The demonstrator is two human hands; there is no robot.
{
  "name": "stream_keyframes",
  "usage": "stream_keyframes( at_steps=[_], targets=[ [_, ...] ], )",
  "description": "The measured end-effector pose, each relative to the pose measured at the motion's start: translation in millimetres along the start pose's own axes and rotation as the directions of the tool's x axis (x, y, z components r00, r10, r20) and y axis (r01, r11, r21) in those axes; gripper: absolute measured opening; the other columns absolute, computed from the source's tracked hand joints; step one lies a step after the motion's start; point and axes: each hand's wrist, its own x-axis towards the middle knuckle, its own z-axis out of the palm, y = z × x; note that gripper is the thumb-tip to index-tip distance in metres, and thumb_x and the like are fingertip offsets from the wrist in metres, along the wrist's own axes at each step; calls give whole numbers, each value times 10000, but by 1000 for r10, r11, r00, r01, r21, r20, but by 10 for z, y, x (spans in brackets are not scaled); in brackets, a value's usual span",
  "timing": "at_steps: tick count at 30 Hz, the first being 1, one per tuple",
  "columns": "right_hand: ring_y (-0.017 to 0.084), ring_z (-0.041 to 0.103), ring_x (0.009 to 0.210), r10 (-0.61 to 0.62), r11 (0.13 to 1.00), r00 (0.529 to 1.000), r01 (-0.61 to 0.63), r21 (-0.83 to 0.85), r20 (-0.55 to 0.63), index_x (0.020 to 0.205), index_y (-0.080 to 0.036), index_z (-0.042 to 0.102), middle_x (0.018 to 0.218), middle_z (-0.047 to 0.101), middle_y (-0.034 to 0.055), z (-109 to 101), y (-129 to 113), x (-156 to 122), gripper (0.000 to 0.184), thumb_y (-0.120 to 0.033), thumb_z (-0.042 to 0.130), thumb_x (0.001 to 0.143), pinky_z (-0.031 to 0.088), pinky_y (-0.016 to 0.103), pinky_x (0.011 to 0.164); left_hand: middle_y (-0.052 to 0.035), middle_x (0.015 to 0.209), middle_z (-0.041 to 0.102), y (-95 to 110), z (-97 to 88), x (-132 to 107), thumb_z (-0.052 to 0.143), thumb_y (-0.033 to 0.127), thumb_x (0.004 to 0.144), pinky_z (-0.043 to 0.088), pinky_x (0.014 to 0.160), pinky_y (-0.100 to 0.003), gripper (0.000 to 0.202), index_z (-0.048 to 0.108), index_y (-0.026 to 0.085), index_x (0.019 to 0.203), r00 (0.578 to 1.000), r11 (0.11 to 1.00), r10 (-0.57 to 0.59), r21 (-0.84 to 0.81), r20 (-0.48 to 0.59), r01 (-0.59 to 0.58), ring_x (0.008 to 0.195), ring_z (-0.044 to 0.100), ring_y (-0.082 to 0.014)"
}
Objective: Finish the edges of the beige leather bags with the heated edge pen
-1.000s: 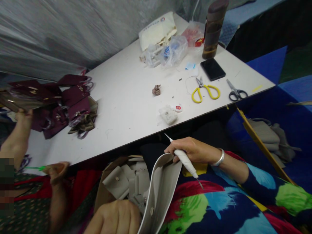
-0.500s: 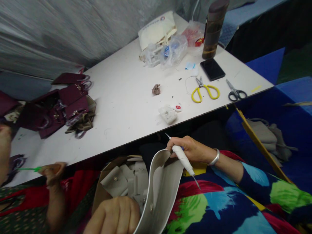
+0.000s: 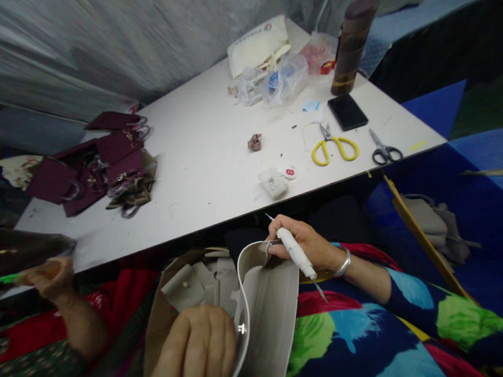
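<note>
A beige leather bag piece (image 3: 271, 314) stands curved and opened in front of my lap. My left hand (image 3: 200, 340) is closed at its near left edge, by a small metal stud (image 3: 241, 329); the thumb is hidden. In my right hand (image 3: 302, 243) is a white-wrapped awl (image 3: 295, 252), with thin metal points out of both ends. The fingers of that hand also touch the far upper edge of the bag piece. Beneath my left hand, a cardboard box (image 3: 157, 314) holds several beige pieces (image 3: 184, 285) with metal studs.
On the white table (image 3: 196, 152) lie yellow-handled scissors (image 3: 334, 146), black-handled scissors (image 3: 384, 149), a phone (image 3: 348, 111) and a small clear packet (image 3: 273, 183). A bottle (image 3: 351, 47) stands behind. Maroon bags (image 3: 98, 162) lie left, near a co-worker's hand (image 3: 51, 277).
The beige bag piece has turned and spread wider, showing its stud more plainly. My left hand has shifted slightly right and up. The co-worker's hand has moved left.
</note>
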Motion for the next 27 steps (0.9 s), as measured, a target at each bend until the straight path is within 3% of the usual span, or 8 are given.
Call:
stream_keyframes(
  at_steps=[2, 4, 6, 8, 12, 18, 23, 27],
  targets=[
    [105, 545, 650, -9, 998, 1000, 11, 60, -26, 933, -201, 567, 776, 628, -29, 3, -22, 2, 207, -298, 748, 900, 437, 207, 594, 69, 653, 708, 34, -63, -24, 681, 694, 865, 467, 492, -191, 402, 762, 308, 785, 929, 983, 144, 159, -342, -95, 497, 595, -85],
    [109, 553, 655, -12, 997, 999, 15, 80, -35, 933, -203, 566, 773, 629, -26, 15, -42, -4, 205, -321, 733, 922, 440, 213, 602, 57, 822, 745, 30, -192, 6, 682, 528, 934, 530, 629, -168, 259, 764, 282, 918, 767, 950, 263, 296, -585, -100, 626, 631, -70],
    [112, 551, 660, -24, 998, 1000, 25, 54, -18, 918, -200, 574, 768, 628, -24, 38, -49, -9, 203, -333, 726, 936, 438, 218, 608, 0, 1035, 754, -15, -352, 63, 739, 435, 896, 582, 816, -226, 218, 759, 240, 990, 640, 921, 291, 390, -711, 15, 824, 674, -107],
    [111, 541, 664, -44, 999, 999, 44, 3, -3, 897, -195, 584, 767, 623, -23, 62, -37, -8, 202, -338, 717, 948, 432, 220, 615, -70, 1212, 729, -85, -482, 117, 776, 502, 839, 594, 936, -364, 349, 767, 221, 1047, 567, 890, 220, 401, -794, 217, 1022, 685, -206],
    [98, 487, 616, -47, 997, 994, 40, -72, -94, 909, -195, 598, 714, 577, -48, 55, 12, 15, 188, -339, 712, 950, 395, 206, 583, -138, 1256, 731, -209, -497, 182, 748, 661, 806, 553, 990, -457, 592, 757, 188, 1161, 552, 801, -177, 207, -815, 562, 1138, 679, -328],
    [90, 509, 605, -64, 975, 993, 42, -216, -95, 932, -196, 619, 714, 604, -52, 0, 62, 26, 93, -255, 687, 957, 385, 195, 583, -133, 1241, 734, -134, -354, 373, 834, 516, 781, 551, 909, -374, 617, 703, 183, 1283, 525, 661, -464, 116, -713, 742, 1069, 707, -314],
    [98, 534, 625, -87, 964, 987, 48, -263, -137, 937, -199, 618, 730, 610, -47, 26, 130, 47, 70, -231, 676, 957, 395, 202, 607, -98, 1183, 763, -207, -532, 477, 872, 404, 760, 507, 1011, -400, 470, 763, 197, 1168, 546, 478, -366, 352, -753, 805, 1133, 683, -321],
    [100, 535, 630, -80, 953, 983, 27, -301, -164, 932, -201, 616, 741, 601, -49, 11, 221, 55, 66, -209, 681, 942, 397, 207, 610, -78, 1054, 803, -467, -599, 423, 860, 313, 744, 526, 913, -367, 405, 781, 176, 1117, 511, 352, -238, 417, -826, 838, 990, 717, -288]
  ],
)
